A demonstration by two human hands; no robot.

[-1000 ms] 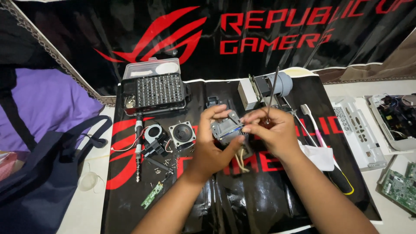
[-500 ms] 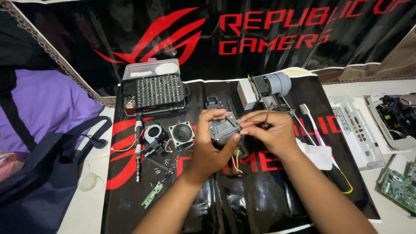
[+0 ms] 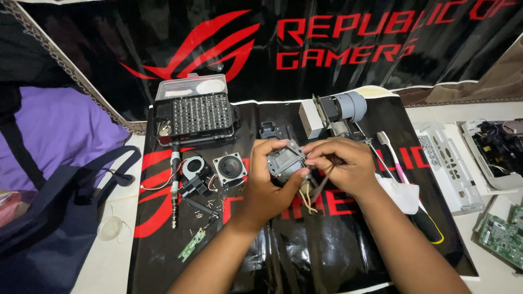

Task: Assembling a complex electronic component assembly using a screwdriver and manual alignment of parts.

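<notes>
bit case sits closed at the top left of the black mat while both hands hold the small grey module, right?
Not quite: the head view shows the bit case open, lid up, bits exposed. It does sit top left on the black mat, and both hands hold the small grey module.

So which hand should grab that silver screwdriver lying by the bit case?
Probably the left hand. It is on the same side as the slim silver screwdriver, though it cradles the small grey metal module; the right hand is farther away.
</notes>
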